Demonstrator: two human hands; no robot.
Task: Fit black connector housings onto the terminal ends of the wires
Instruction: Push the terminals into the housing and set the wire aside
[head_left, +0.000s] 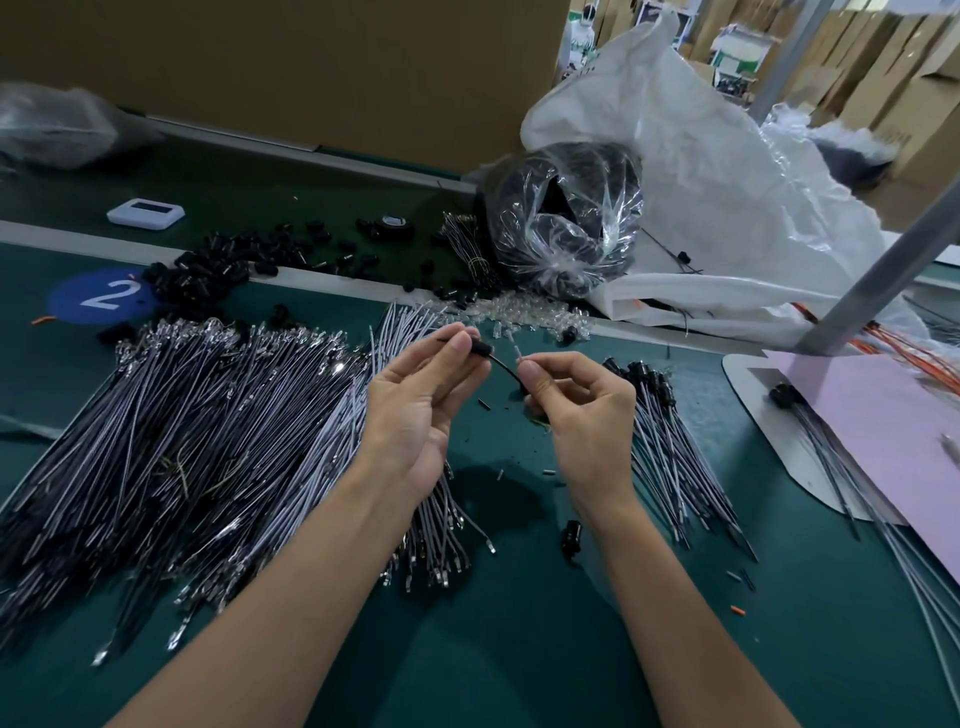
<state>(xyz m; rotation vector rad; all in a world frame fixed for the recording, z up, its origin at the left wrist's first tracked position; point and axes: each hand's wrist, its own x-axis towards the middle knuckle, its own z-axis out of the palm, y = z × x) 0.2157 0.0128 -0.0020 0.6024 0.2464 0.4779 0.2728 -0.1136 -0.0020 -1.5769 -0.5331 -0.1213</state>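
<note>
In the head view, both hands are raised a little above the green table (519, 649), in the middle of the picture. The left hand (421, 410) pinches a black housing (480, 347) between the thumb and the first fingers (457, 348); the housing sits on a thin black wire (501, 364). This wire curves down to the right hand (582, 415), whose thumb and forefinger grip its other end, with the remaining fingers curled in. A small clear piece (517, 357) stands up just above the right thumb; whether it touches the wire I cannot tell.

Left of the hands a big pile of wires (182, 441) lies spread on the table, with metal ends showing. Right of the hands lies a smaller bundle (670, 447), with black housings at its far end. Behind the big pile are loose black housings (208, 270), beside a blue round sticker (104, 297) with the number 2. Further right lie small clear parts (519, 312), near a clear plastic bag (561, 228) of dark things, which leans on a white sack (717, 171). A pink sheet (883, 415) lies at the right edge.
</note>
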